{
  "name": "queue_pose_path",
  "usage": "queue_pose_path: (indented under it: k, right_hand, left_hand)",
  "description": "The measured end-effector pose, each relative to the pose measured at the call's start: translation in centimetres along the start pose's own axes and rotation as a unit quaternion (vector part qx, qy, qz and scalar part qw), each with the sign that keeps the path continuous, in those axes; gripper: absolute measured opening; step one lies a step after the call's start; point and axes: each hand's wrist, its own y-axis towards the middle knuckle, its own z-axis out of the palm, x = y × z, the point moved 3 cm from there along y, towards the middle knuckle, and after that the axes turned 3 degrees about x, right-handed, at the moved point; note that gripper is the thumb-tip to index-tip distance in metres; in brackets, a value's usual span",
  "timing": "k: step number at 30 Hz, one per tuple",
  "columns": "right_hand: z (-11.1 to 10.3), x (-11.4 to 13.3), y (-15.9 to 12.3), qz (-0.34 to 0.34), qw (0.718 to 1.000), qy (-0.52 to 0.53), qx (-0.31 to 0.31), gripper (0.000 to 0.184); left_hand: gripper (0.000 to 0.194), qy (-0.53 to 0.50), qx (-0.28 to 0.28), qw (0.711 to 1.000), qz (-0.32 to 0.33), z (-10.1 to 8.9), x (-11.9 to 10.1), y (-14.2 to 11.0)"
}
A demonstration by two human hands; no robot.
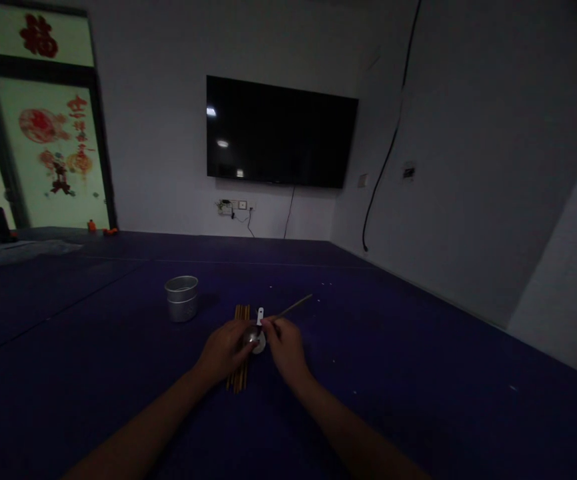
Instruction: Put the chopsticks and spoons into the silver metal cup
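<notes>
Both hands meet over the purple surface. My left hand (227, 348) is closed round a shiny metal spoon (252, 335), its bowl between thumb and fingers. Just behind the bowl rises a pale handle (260, 315) with a hole near its tip; a flat pale round part shows below the bowl. My right hand (285, 345) is closed, its fingertips against that handle. From its fingers a thin chopstick (296, 306) sticks out to the upper right. Several wooden chopsticks (238, 380) lie side by side under my left hand, their middles hidden.
A metal cup (182, 300) stands upright to the left, beyond my left hand. Small pale scraps are scattered on the purple surface (418, 400). At the back a television (281, 133) hangs on the wall, and a black cable (381, 177) dangles at the right.
</notes>
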Motion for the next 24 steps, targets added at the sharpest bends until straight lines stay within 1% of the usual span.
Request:
queue_pose_path:
  k: [5,8,10,13,17,19,21,24]
  right_hand:
    - [-0.9,-1.4,0.8,0.038,0.997,0.033,-0.05,0.039]
    - [-1.8,-2.2,1.3,0.061,0.994,0.035,-0.084,0.042]
    - [-2.2,-2.6,1.5,0.069,0.993,0.036,-0.09,0.044]
    - [-2.6,-3.3,1.8,0.076,0.993,0.005,-0.093,0.046]
    - [-3.0,-4.2,1.8,0.067,0.989,-0.075,-0.111,0.049]
    - [-3.1,-4.7,1.9,0.069,0.984,-0.127,-0.1,0.05]
    - [-3.1,-5.1,2.0,0.093,0.975,-0.196,-0.054,0.049]
    - [-3.1,-5.4,2.1,0.13,0.95,-0.282,0.021,0.044]
  left_hand:
    - [0.031,0.009,0.027,0.999,0.041,0.3,-0.4,0.0]
    - [0.03,0.019,0.038,0.998,0.046,0.4,-0.4,0.1]
    - [0.029,0.025,0.047,0.998,0.043,0.4,-0.4,0.1]
    - [0.029,0.03,0.057,0.997,0.039,0.3,-0.2,0.3]
    - [0.032,0.035,0.066,0.997,0.033,0.3,0.1,0.3]
    - [0.033,0.037,0.074,0.996,0.028,0.6,0.3,0.3]
    - [0.035,0.039,0.083,0.996,0.023,1.0,0.5,0.1]
    - [0.037,0.042,0.097,0.994,0.011,1.4,0.9,-0.1]
